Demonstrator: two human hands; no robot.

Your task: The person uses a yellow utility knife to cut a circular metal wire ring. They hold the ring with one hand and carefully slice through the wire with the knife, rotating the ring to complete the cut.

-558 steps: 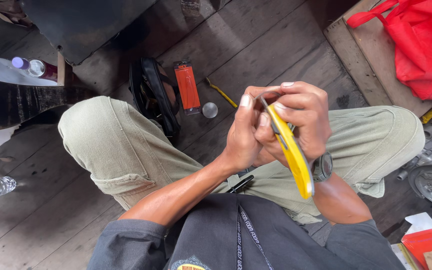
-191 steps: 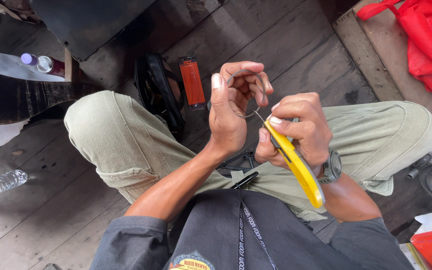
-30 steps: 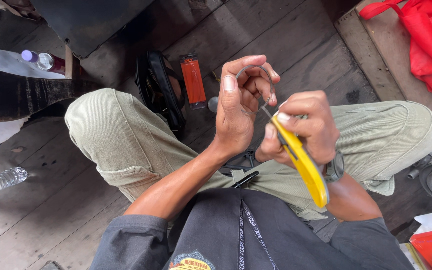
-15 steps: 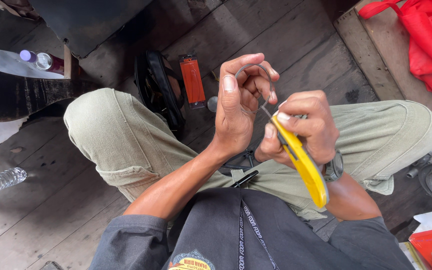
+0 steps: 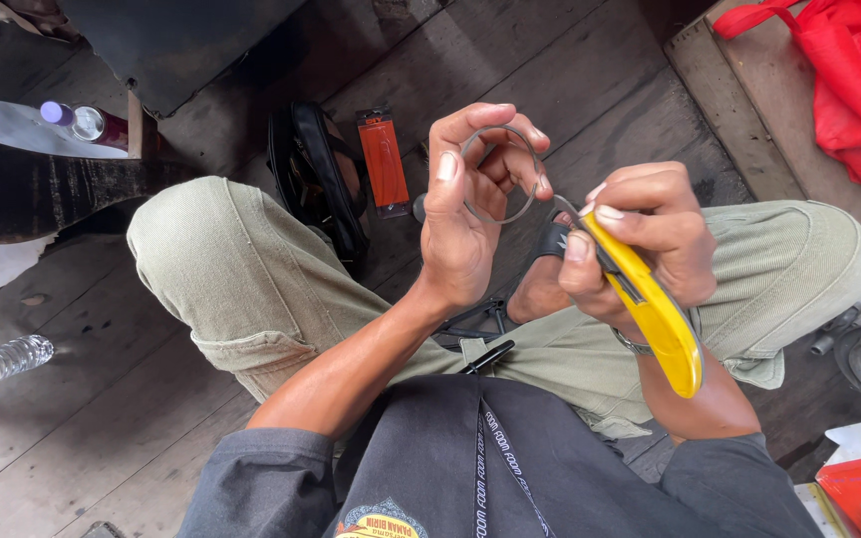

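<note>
Both hands sat at mid-frame above the crossed legs, much as half a second before. Left hand (image 5: 465,214) had its fingers curled around a thin grey ring (image 5: 498,174), which showed more fully than earlier, pinched between thumb and fingertips just above centre. Right hand (image 5: 640,239) stayed clenched on the yellow utility knife (image 5: 650,309), whose blade tip met the ring's lower right edge. Behind them, the orange blade pack (image 5: 384,162) lay unmoved on the plank floor (image 5: 570,70) beside a black bag (image 5: 316,179).
</note>
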